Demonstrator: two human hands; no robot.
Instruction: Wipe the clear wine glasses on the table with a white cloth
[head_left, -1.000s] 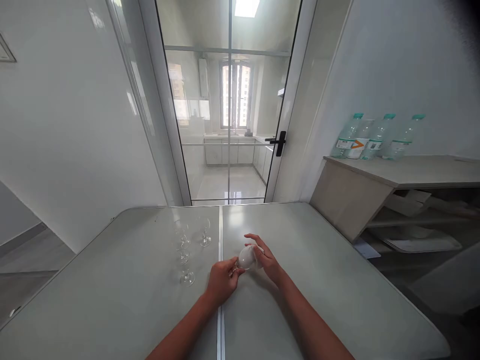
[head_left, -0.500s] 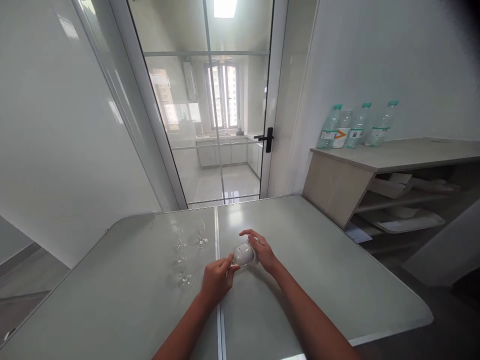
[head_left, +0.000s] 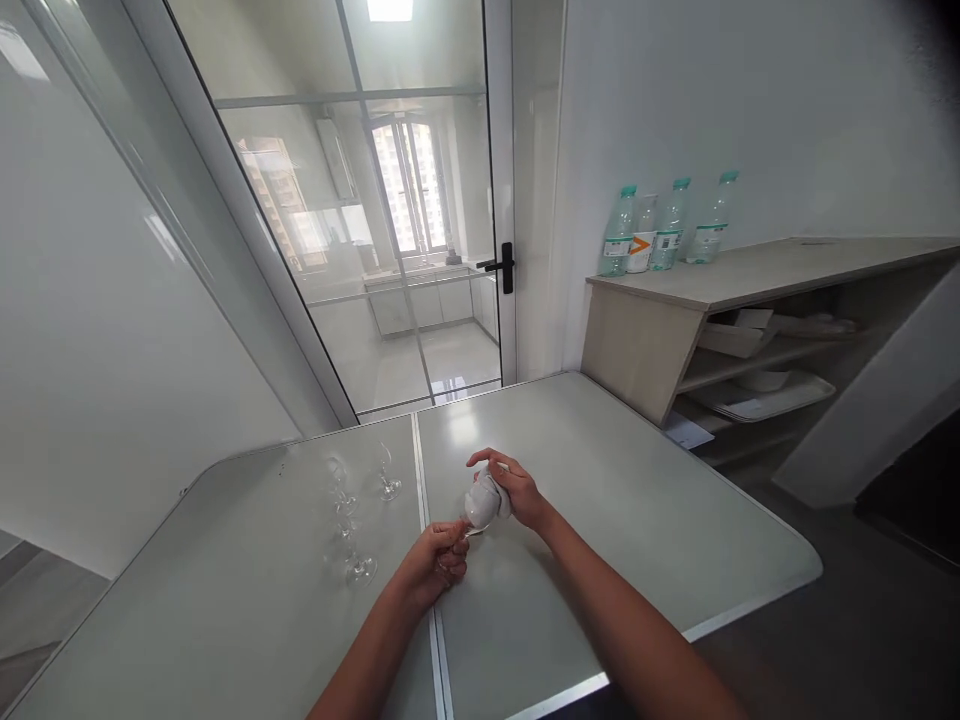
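Glass (head_left: 481, 503) between my grips, long axis slanting rightward and away from left hand (head_left: 441, 556), which pinches its narrow end; right hand (head_left: 517, 487) grips white cloth (head_left: 505, 498) at its wide end.

Single head-worn view from above near side of pale grey-green, round-cornered table (head_left: 577, 620), facing forward and down toward metal-framed glass door (head_left: 393, 235) beyond; framing tilted; bare left hand (head_left: 437, 560) and bare right hand (head_left: 519, 492) close, below centre.

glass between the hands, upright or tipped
Tipped: the glass slants from the left hand up toward the right hand.
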